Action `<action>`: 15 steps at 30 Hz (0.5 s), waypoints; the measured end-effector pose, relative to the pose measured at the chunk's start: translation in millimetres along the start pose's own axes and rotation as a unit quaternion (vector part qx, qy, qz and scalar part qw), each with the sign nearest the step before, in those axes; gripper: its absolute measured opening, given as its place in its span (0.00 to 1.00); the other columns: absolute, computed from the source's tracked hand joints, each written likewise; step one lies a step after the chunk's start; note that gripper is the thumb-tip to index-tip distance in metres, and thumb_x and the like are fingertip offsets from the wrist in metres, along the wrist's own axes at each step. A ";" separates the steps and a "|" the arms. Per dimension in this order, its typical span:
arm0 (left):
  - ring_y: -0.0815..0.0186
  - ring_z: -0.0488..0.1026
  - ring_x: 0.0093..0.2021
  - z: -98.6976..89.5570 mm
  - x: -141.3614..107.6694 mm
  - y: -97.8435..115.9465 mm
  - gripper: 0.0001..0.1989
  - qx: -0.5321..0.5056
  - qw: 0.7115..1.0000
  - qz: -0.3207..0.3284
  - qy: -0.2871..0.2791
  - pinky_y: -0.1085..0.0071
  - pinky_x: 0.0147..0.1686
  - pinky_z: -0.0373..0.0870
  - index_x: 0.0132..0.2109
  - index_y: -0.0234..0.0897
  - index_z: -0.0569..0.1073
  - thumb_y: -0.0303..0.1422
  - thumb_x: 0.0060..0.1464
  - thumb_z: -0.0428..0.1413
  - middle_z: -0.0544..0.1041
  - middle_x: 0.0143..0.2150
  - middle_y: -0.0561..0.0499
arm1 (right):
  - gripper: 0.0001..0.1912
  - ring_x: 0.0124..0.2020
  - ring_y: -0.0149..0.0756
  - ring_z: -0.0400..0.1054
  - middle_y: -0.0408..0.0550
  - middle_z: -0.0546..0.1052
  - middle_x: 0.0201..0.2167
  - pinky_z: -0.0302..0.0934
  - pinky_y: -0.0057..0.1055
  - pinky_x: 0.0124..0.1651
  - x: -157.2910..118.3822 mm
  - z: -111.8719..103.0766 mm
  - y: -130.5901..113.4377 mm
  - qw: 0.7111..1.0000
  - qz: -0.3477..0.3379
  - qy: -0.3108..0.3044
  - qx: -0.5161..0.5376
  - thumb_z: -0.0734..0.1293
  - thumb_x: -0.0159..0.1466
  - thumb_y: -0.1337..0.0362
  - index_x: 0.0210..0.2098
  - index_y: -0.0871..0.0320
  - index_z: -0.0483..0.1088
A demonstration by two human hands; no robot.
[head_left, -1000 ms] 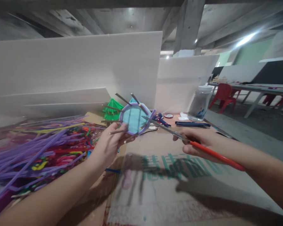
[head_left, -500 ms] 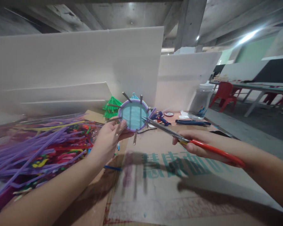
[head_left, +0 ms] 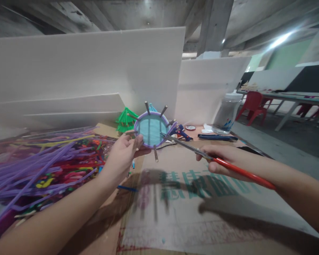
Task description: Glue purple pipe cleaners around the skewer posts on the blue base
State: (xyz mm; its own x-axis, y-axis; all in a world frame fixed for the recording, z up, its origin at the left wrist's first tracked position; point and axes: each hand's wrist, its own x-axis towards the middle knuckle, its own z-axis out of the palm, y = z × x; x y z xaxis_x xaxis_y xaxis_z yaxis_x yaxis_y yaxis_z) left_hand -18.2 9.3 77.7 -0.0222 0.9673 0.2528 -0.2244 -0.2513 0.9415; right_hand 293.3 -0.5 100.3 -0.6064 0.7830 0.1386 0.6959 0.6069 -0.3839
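Observation:
Pinched in my left hand [head_left: 126,148] is a round light-blue disc [head_left: 154,131] with a purple pipe-cleaner rim and several short brown sticks jutting outward around it. The disc is held up above the table, its flat face toward me. My right hand [head_left: 223,159] is closed around red-handled scissors [head_left: 236,170]. Their blades point left, and the tips overlap the right part of the disc near the rim; whether they touch it I cannot tell. A loose purple end sticks out at the rim's right side.
A heap of purple and mixed-colour pipe cleaners [head_left: 55,159] lies at left. Behind stand a green cone-shaped piece [head_left: 126,120] and white boards [head_left: 90,67]. A blue glue gun [head_left: 183,132], a dark cutter knife [head_left: 216,137] and a clear bottle [head_left: 227,115] sit at back right. Printed cardboard [head_left: 191,219] covers the table.
My left hand has turned the disc slightly clockwise, so its sticks point at new angles. The scissors stay at almost the same place, with their handles a little closer together.

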 end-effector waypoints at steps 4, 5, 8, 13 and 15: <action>0.70 0.78 0.29 -0.1 0.8 -1.9 0.30 -0.014 1.000 -0.006 0.005 0.76 0.33 0.77 0.39 0.37 0.69 0.48 0.37 0.74 0.79 0.28 0.56 | 0.22 0.27 0.36 0.66 0.43 0.75 0.28 0.56 0.30 0.29 -3.2 5.1 -0.1 0.998 0.038 0.034 -0.031 0.66 0.63 0.40 0.40 0.52 0.74; 0.70 0.78 0.29 -0.2 0.6 -2.2 0.31 -0.015 1.000 -0.009 0.006 0.76 0.33 0.77 0.38 0.37 0.68 0.49 0.36 0.74 0.79 0.28 0.56 | 0.22 0.28 0.37 0.65 0.43 0.75 0.28 0.55 0.30 0.29 -3.4 4.5 -1.2 0.998 0.039 0.041 -0.033 0.66 0.62 0.40 0.39 0.52 0.74; 0.68 0.79 0.30 -0.2 -0.5 -2.7 0.32 -0.005 1.000 -0.018 0.012 0.74 0.34 0.79 0.38 0.36 0.68 0.50 0.35 0.74 0.80 0.29 0.55 | 0.24 0.27 0.37 0.65 0.43 0.74 0.27 0.54 0.30 0.29 -1.6 -0.1 -5.3 0.998 0.053 0.026 -0.037 0.66 0.61 0.37 0.38 0.52 0.74; 0.68 0.80 0.30 -2.0 -0.5 -4.7 0.31 -0.015 1.000 -0.013 -0.002 0.74 0.35 0.79 0.39 0.36 0.68 0.49 0.37 0.73 0.80 0.29 0.54 | 0.27 0.29 0.37 0.66 0.44 0.75 0.29 0.55 0.30 0.32 3.6 -2.2 -6.8 0.996 0.079 -0.033 0.003 0.64 0.61 0.36 0.38 0.53 0.73; 0.68 0.80 0.31 -3.5 0.3 -6.2 0.30 -0.015 1.000 -0.012 -0.009 0.74 0.36 0.79 0.40 0.36 0.68 0.49 0.39 0.72 0.80 0.30 0.54 | 0.28 0.30 0.38 0.66 0.44 0.76 0.30 0.55 0.31 0.32 3.8 1.2 -6.6 0.996 0.084 -0.032 0.010 0.63 0.60 0.35 0.38 0.53 0.73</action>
State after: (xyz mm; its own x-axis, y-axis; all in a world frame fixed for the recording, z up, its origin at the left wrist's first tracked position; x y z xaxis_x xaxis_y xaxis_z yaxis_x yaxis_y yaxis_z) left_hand -20.2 11.3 71.1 0.0016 0.9721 0.2346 -0.2538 -0.2265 0.9404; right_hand 285.9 -1.6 102.3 -0.5064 0.8622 0.0132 0.7817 0.4655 -0.4150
